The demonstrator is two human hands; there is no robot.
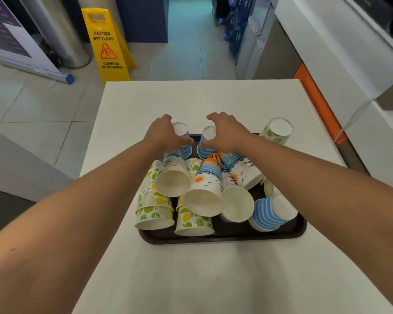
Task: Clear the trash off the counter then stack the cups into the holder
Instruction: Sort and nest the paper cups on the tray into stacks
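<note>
A white tabletop [213, 268] carries a dark tray [225, 237] heaped with paper cups [202, 196], most lying on their sides. At the tray's far edge, the left hand [166, 134] cups around an upturned blue cup [183, 138]; the right hand [227, 132] curves over another blue cup [205, 143], fingers spread. A green-patterned cup [277, 130] stands just past the tray's far right corner. On the floor beyond stands a yellow wet-floor sign [107, 46].
</note>
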